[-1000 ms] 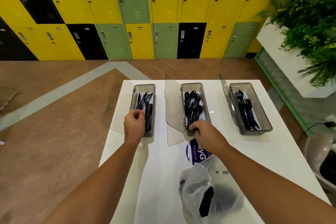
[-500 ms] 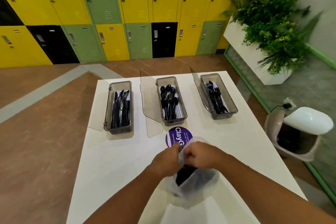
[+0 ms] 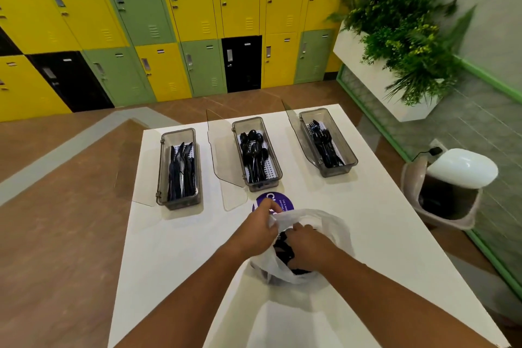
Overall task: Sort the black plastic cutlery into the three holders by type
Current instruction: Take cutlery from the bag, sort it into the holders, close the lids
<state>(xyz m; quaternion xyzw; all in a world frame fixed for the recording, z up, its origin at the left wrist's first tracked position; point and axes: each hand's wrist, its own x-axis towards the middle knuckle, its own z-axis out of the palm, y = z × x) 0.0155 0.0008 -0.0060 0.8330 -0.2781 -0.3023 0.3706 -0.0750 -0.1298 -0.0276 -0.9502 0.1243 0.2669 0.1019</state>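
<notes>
Three clear holders with open lids stand in a row on the white table [image 3: 175, 248]. The left holder [image 3: 178, 134] has black knives, the middle holder [image 3: 255, 121] black spoons, the right holder [image 3: 343, 147] black forks. Nearer me lies a thin white plastic bag [image 3: 333, 223] with black cutlery [image 3: 282, 248] inside. My left hand [image 3: 258, 227] pinches the bag's left rim and holds it open. My right hand [image 3: 309, 246] reaches down into the bag among the cutlery; its fingertips are hidden, so what it grips is unclear.
A purple round sticker [image 3: 278, 202] lies on the table just beyond the bag. A white-lidded bin [image 3: 452, 186] stands on the floor to the right. A white planter with greenery [image 3: 395, 45] hangs on the right. Coloured lockers [image 3: 169, 22] line the far wall.
Both hands left the left and middle holders and came back to the bag. My left hand has pulled its rim open and my right hand has gone inside.
</notes>
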